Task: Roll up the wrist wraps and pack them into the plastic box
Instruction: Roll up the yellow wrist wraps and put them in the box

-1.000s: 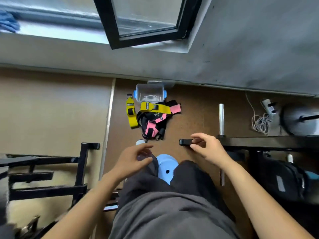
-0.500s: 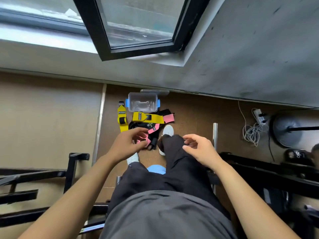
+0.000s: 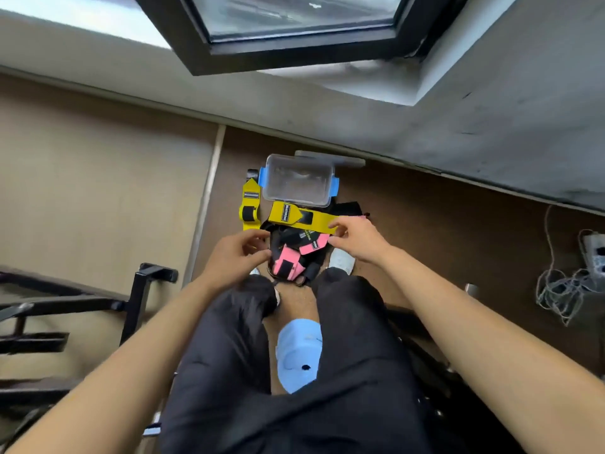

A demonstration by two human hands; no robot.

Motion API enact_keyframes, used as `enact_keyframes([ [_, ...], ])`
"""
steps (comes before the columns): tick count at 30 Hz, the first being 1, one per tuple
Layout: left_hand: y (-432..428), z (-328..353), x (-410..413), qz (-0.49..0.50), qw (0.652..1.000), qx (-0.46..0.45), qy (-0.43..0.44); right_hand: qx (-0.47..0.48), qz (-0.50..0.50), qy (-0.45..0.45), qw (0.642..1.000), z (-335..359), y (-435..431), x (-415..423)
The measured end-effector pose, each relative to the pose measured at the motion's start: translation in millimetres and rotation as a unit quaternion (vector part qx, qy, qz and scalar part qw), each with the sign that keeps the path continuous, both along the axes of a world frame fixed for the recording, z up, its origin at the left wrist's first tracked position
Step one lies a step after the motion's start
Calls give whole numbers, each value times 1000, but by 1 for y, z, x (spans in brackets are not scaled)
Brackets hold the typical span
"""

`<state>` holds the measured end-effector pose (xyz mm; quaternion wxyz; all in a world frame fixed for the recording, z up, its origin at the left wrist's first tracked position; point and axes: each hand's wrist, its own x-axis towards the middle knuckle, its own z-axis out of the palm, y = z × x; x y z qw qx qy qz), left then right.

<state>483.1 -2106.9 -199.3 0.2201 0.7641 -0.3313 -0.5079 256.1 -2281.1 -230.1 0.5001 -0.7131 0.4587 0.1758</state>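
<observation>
On the floor (image 3: 425,231) ahead of my knees, the plastic box (image 3: 299,180) sits close to the wall with a blue clip at each end. What I take to be its lid (image 3: 330,159) lies just behind it. I judge the box was set there uncovered so that rolls can go straight in; I can make out nothing inside it. The wraps are heaped right in front of it. One yellow wrap (image 3: 301,219) lies flat across the top of the heap, up against the box's near wall. A second yellow wrap (image 3: 250,204) lies beside the box's left end, and pink wraps (image 3: 286,263) and black ones are tangled nearer to me. None looks rolled yet.

Both arms reach forward over my thighs, forearms angled inward so the hands converge on the heap. My right hand (image 3: 358,239) has thumb and forefinger pinched on the right end of the yellow wrap; a free end is the natural place to start a roll. My left hand (image 3: 239,253) is at the heap's left edge, fingers curled toward the black and pink straps. Whether it grips anything I cannot tell.
</observation>
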Motion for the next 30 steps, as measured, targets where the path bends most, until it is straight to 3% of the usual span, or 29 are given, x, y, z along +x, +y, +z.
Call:
enact_keyframes([
  [11,-55,-333,18,-128,984,26,-124,24,-92,79,992,-342,7,40],
  [14,-65,-417,9,-177,953,-32,-242,0,-118,78,990,-417,16,51],
  [17,-71,-487,-4,-207,923,-109,-304,-78,-136,68,985,-475,21,57],
  [20,-77,-537,-13,-224,888,-185,-355,-165,-153,31,974,-515,29,57],
  [24,-74,-572,-16,-238,868,-215,-380,-253,-159,-25,954,-539,43,52],
  [30,-60,-570,-15,-275,843,-185,-423,-224,-154,-40,961,-532,44,55],
])
